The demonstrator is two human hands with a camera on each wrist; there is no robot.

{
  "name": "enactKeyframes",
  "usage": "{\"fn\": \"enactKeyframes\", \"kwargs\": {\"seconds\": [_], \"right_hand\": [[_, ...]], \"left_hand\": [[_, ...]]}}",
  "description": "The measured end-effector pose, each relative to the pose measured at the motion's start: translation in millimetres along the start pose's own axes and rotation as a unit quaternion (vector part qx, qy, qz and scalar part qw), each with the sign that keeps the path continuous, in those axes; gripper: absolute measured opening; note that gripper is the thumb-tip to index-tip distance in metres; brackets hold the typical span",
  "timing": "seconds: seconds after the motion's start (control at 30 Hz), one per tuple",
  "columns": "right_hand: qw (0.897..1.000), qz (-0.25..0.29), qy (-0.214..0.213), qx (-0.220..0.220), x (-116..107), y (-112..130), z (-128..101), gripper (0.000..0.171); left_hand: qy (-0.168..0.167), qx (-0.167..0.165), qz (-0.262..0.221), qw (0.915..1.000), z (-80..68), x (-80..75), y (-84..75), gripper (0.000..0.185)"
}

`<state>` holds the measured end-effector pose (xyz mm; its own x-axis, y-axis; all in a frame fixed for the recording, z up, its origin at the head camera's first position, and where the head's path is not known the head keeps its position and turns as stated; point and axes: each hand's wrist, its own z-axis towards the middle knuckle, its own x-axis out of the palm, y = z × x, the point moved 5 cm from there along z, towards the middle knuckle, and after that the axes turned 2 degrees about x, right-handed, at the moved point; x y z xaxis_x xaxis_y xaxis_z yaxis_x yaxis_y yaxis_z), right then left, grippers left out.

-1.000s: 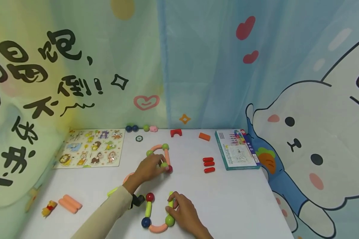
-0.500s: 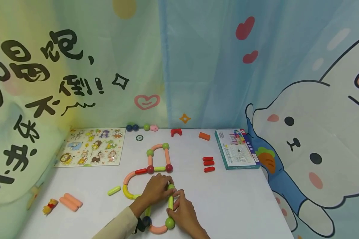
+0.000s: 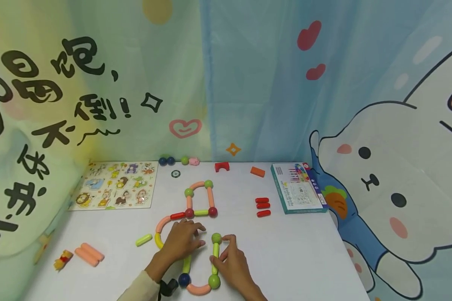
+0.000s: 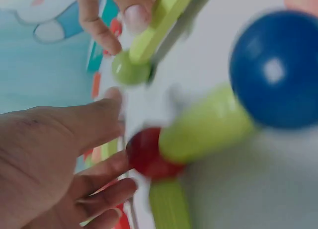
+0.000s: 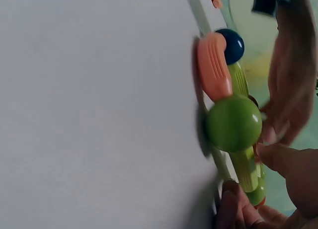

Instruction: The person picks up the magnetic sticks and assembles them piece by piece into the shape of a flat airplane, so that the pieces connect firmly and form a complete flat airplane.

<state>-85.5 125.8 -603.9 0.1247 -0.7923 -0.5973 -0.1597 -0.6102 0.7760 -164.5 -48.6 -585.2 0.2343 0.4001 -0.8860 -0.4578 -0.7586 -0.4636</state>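
Note:
My right hand point(image 3: 231, 264) pinches a yellow-green magnetic rod point(image 3: 215, 252) between thumb and fingers. A green ball point(image 3: 216, 238) caps the rod's far end, and a larger green ball point(image 3: 214, 281) joins its near end. From there a curved pink rod point(image 3: 199, 289) leads to a dark blue ball point(image 3: 184, 280), then another yellow-green rod point(image 3: 187, 264). That rod meets a red ball point(image 4: 149, 152), visible in the left wrist view but hidden under my left hand in the head view. My left hand point(image 3: 181, 242) hovers there, fingers loosely spread and holding nothing.
A linked frame of pink rods point(image 3: 210, 196) and balls lies farther back, with a curved chain point(image 3: 161, 225) on its left. Several red rods point(image 3: 263, 205), a boxed set point(image 3: 298, 188), an animal picture board point(image 3: 116, 186) and two thick pink rods point(image 3: 89, 254) lie around.
My left hand came from the rear frame to the near rod's far end, leaving a green ball there, then drew away left. My right hand keeps its grip on the rod.

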Motion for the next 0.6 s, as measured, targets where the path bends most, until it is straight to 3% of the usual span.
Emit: {"fn": "enactKeyframes", "kwargs": {"seconds": [0.1, 0.33, 0.6], "right_hand": [[1.000, -0.027, -0.009, 0.001, -1, 3, 8, 0.074], [0.999, -0.039, 0.011, -0.013, -3, 6, 17, 0.058], [0.999, -0.018, 0.021, -0.019, -6, 6, 9, 0.058]], "left_hand": [[0.026, -0.017, -0.015, 0.9994, -13.3, -7.6, 12.4, 0.036], [0.084, -0.015, -0.073, 0.9937, -26.5, -10.2, 25.0, 0.030], [0.043, -0.025, -0.069, 0.9964, -30.5, -4.6, 29.2, 0.021]]}}
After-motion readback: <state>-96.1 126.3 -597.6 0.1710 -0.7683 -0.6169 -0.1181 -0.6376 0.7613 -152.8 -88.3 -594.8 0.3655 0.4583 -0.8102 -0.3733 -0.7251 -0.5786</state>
